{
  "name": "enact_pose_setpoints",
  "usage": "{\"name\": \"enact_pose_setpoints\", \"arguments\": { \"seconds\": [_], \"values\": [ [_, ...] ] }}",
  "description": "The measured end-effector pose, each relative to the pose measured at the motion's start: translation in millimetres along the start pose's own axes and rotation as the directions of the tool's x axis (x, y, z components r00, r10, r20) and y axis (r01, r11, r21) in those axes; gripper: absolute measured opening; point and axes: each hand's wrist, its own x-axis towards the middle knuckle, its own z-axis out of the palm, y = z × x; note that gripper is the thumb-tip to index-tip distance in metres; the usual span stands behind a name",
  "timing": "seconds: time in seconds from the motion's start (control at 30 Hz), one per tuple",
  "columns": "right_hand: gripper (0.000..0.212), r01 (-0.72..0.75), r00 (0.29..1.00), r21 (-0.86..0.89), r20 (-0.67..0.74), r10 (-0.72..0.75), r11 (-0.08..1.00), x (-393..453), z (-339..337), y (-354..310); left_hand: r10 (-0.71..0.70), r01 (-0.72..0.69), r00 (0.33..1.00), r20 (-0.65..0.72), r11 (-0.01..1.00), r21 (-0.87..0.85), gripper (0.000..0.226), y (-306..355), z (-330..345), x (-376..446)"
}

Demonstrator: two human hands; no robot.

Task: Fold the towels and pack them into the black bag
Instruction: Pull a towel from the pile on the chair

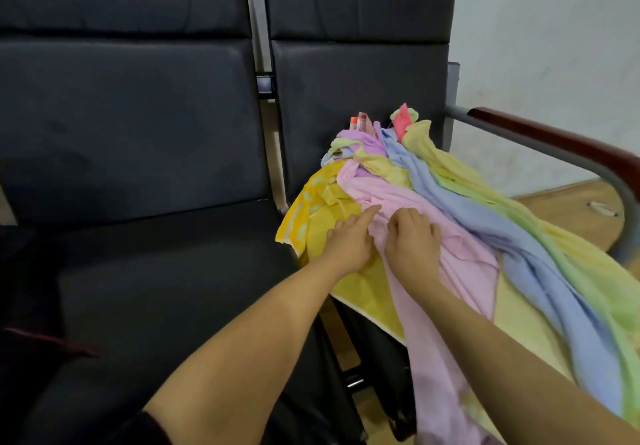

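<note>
Two dark padded chairs [138,133] stand side by side against a pale wall [554,46]; towels [519,223] lie heaped on the right seat. My left hand [349,242] lies flat, fingers straight, at the pink towel [433,254]'s edge; my right hand [414,240] pinches its folds

soft, even indoor light, dim at lower left, slight overall blur, wide-angle bending toward the edges
</note>
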Motion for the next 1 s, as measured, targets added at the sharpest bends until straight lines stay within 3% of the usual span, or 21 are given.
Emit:
{"name": "enact_pose_setpoints", "arguments": {
  "seconds": [0.13,0.23,0.33,0.47,0.6,0.8,1.0],
  "values": [
    [0.014,0.033,0.995,0.239,-0.098,-0.010,0.971,3.3,-15.0,-20.4,0.030,-0.029,1.000,0.005,0.993,-0.114,0.051,2.1,-13.8,-0.8],
    [0.008,0.083,0.992,0.419,-0.121,-0.034,0.904,0.2,-22.0,-32.8,0.035,-0.048,0.998,-0.059,0.970,-0.240,0.012,0.9,-27.5,-8.5],
    [0.022,0.191,0.979,0.341,-0.137,-0.152,0.920,-8.9,-24.6,-30.5,0.009,-0.060,0.980,-0.198,0.965,-0.254,0.020,-4.6,-45.0,-27.7],
    [0.044,0.232,0.972,0.089,-0.056,-0.227,0.969,-22.8,-21.6,-28.2,0.006,-0.054,0.948,-0.319,0.988,-0.143,0.028,-2.6,-64.0,-63.0],
    [0.032,0.330,0.940,0.004,-0.092,-0.328,0.944,-25.1,-31.3,-52.3,0.034,-0.064,0.908,-0.418,0.996,-0.058,0.032,0.1,-82.6,-87.2],
    [0.011,0.312,0.936,-0.062,-0.152,-0.318,0.948,-12.2,-60.8,-111.3,0.049,-0.109,0.851,-0.522,0.991,-0.083,0.028,-7.0,-133.1,-112.5],
    [0.008,0.482,0.855,0.081,-0.264,-0.447,0.873,-16.8,-68.0,-196.6,-0.031,-0.105,0.759,-0.651,0.980,-0.169,0.019,-44.4,-186.7,-159.4]
  ]
}}
